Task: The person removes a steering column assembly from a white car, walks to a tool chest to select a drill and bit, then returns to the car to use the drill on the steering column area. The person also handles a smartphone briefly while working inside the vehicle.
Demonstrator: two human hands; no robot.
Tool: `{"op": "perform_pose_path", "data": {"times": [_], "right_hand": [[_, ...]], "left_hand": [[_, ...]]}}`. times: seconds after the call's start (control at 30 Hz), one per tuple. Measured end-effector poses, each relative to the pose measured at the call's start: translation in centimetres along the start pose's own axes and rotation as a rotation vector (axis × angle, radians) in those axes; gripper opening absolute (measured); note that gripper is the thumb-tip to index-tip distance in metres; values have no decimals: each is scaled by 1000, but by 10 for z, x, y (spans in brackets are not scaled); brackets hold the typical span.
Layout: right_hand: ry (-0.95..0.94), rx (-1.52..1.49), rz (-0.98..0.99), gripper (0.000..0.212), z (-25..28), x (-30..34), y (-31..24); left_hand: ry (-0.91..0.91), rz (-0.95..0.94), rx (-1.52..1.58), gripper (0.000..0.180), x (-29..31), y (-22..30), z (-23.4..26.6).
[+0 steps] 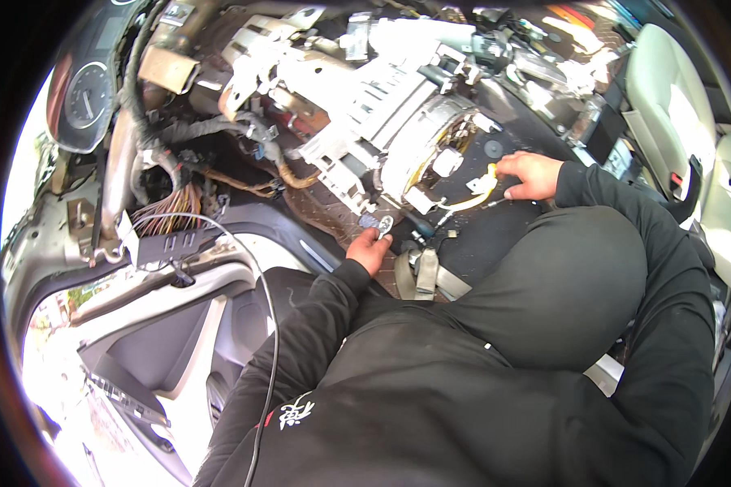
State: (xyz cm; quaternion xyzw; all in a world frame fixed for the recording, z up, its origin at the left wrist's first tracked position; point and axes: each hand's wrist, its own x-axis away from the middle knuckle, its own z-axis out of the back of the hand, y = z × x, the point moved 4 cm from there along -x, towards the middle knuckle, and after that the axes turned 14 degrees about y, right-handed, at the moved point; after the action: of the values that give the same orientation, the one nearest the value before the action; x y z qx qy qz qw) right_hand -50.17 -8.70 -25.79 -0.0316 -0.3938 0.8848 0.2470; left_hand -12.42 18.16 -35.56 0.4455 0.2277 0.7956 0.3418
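My left hand [369, 252] is closed around a small shiny, clear or silvery oval piece [386, 226], which sticks up between thumb and fingers. Its exact kind is too small to make out. Out to the right, my right hand [532, 174] has its fingertips on a yellow plug connector [491, 170]; the thumb sits lower, beside the yellow wire [469, 204]. That wire curves left toward a round steering-column-like assembly [430, 150] with a white connector block [447, 162]. The assembly lies on a dark surface ahead of me, partly washed out by sunlight.
Stripped dashboard parts and wire bundles [179, 207] fill the left, below an instrument cluster [88, 101]. A thin grey cable [270, 325] runs down across my left arm. Beige seat-belt webbing [427, 274] lies near my lap; a light seat [666, 105] stands at right.
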Motion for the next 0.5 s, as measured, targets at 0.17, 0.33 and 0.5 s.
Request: {"op": "perform_pose_path", "data": {"times": [0.17, 0.33, 0.5], "right_hand": [[-313, -124, -62, 56, -57, -23, 27], [-279, -29, 161, 43, -119, -20, 71], [-109, -363, 332, 34, -135, -20, 95]], "left_hand": [[-51, 152, 308, 26, 48, 42, 23], [-29, 112, 424, 24, 59, 55, 32], [-36, 89, 373, 24, 59, 60, 37]]}}
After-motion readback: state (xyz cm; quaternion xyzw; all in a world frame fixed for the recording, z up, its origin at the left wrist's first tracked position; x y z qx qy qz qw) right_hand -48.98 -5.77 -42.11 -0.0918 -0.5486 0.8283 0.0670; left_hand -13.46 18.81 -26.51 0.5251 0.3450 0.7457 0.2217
